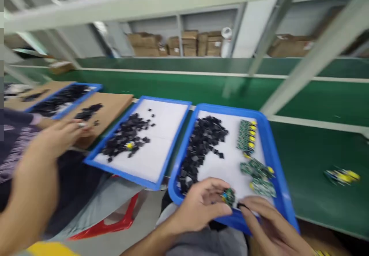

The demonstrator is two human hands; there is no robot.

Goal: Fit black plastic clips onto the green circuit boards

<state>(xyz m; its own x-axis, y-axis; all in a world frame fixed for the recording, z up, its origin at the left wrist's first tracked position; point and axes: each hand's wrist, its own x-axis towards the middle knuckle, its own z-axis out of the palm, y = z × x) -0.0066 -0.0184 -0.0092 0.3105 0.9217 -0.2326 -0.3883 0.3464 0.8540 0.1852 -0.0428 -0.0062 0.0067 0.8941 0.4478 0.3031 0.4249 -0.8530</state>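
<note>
My left hand (pixel 201 206) is closed round a small green circuit board (pixel 229 196), held over the near edge of a blue tray (pixel 272 144). Right beside it, my right hand (pixel 268 223) pinches a small black part (pixel 242 206) at the fingertips, almost touching the board. In the tray lie a pile of black parts (pixel 201 140) on the left and several green boards with yellow components (pixel 253 160) on the right. The picture is blurred by motion.
A second blue tray (pixel 123 173) with black parts (pixel 127 137) sits to the left. A co-worker's arm (pixel 43 156) reaches onto a cardboard sheet (pixel 115 104). A loose board (pixel 341 176) lies on the green conveyor belt (pixel 317 106). A red stool (pixel 115 225) stands below.
</note>
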